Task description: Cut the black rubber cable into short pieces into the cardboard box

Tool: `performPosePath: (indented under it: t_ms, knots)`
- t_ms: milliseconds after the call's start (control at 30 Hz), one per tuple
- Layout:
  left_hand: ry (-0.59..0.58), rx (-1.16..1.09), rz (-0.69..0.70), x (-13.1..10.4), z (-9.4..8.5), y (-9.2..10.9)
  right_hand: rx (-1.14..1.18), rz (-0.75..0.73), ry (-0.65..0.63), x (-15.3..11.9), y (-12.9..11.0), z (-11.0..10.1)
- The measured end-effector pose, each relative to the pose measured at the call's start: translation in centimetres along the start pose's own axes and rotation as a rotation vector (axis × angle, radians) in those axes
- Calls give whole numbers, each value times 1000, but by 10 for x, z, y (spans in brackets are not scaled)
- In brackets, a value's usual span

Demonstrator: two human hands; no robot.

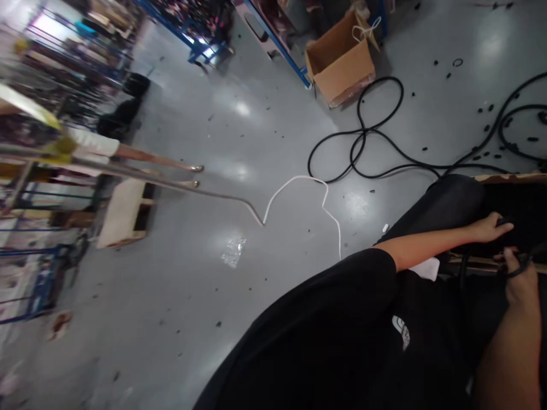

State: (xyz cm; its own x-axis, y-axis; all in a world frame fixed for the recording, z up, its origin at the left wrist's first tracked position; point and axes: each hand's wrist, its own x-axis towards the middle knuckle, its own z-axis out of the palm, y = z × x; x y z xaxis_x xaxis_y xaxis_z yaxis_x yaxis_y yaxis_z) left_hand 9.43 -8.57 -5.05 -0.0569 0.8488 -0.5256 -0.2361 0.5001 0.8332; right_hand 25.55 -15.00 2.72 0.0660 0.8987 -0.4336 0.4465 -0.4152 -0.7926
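Piece (523, 265), black, curved, right edge of frame: right hand (518, 282) holds it, fingers curled. Probably light, bendable; best gripped near one end. Left hand (485, 229), over box (508, 178): fingers narrow, hold unclear.

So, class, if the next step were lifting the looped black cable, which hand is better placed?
The left hand, probably: it lies nearer the looped black cable, with its forearm on that side; the right hand is farther away, beyond the left.
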Motion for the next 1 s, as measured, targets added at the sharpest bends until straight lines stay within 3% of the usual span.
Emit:
performPosePath:
  t_ms: [67,133,233,333,433,533,733,800,867,933,1000]
  knots:
    - [-21,47,-234,6,6,1,-13,-23,-119,5,11,-3]
    - [-94,-1,-304,5,11,1,-50,-27,-164,11,23,-6]
    - [-209,-103,-203,-7,11,-1,-103,11,-176,20,38,-11]
    - [-307,2,-161,-21,4,2,-161,34,-232,24,43,-16]
    - [-247,122,-162,-27,-1,12,-180,75,-271,20,41,-18]
    - [-183,90,-105,-28,-3,20,-188,121,-287,13,39,-22]
    - [-434,76,101,-25,2,9,-227,129,-309,9,40,-38]
    - [-414,74,90,-22,-2,12,-236,126,-278,1,21,-19]
    - [-389,101,59,-27,-10,24,-246,68,-250,-23,-16,22]
    - [-362,198,27,-45,-15,44,-294,-18,-277,-63,-63,71]
    - [-283,341,53,-78,-8,62,-326,-84,-344,-99,-102,109]
